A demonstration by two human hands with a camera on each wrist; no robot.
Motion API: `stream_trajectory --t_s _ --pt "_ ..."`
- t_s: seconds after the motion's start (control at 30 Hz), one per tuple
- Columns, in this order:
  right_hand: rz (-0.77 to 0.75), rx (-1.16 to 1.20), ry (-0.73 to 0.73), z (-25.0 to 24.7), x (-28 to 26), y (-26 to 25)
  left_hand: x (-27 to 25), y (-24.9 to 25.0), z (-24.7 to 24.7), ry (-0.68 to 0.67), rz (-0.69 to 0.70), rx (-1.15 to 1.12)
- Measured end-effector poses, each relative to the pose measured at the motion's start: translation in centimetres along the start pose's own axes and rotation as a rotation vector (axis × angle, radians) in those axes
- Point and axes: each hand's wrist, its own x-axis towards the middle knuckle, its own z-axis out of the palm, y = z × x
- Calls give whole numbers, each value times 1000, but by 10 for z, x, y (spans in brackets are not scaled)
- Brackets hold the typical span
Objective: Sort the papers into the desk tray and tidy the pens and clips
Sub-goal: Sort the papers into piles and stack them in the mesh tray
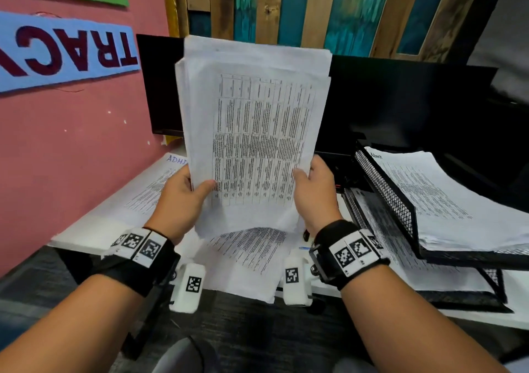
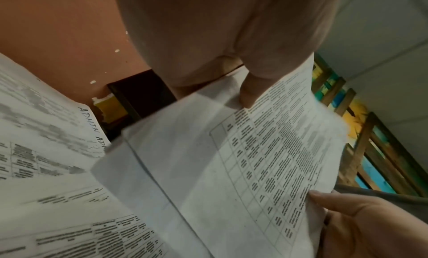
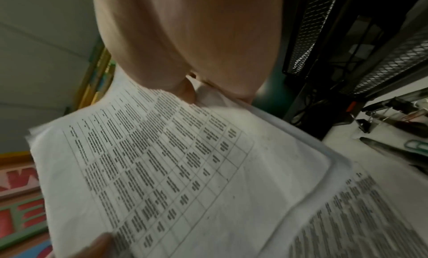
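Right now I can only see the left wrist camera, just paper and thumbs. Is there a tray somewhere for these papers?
Observer: Yes. In the head view a black mesh desk tray stands to the right of the held sheaf.
Operator: Is anything in it already?
Observer: Its top tier holds a stack of papers.
Operator: And underneath?
Observer: More printed paper lies in the lower tier; I cannot tell how full it is.
Operator: Where are the pens and clips?
Observer: The right wrist view shows a binder clip and a pen on the desk beside the tray.
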Motion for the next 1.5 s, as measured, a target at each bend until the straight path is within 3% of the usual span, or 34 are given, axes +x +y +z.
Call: stream_trajectory --t_s 0.1,0.33,0.47,0.6,0.67,0.8,0.87,1.07,1.3,1.4,1.5 --pt "-5 -21 24 0 -10 14 -5 -10 4 -14 -26 9" --pt "256 -182 -94 6 -45 52 -22 -35 11 -116 -150 143" --pt "312 -199 -120 10 -43 63 -20 -42 13 -126 -210 235" --pt "356 23 37 8 -32 66 -17 -36 17 -16 -232 56" --pt "478 181 92 6 -27 66 -16 -32 18 33 -256 -44" --pt "709 593 -84 0 -30 58 -20 -26 26 -14 -290 -133" --pt "711 552 -117 3 -34 58 -24 -28 33 -73 -286 -55" --pt "691 327 -1 -8 -35 59 -37 -42 31 -339 -216 274" --pt "748 649 159 -78 -56 74 -41 -73 -1 -502 -185 810" --pt "735 685 268 -109 -68 87 -41 -79 -11 -553 -153 831" --pt "713 688 365 -139 -76 98 -40 -86 -13 -513 -213 728"
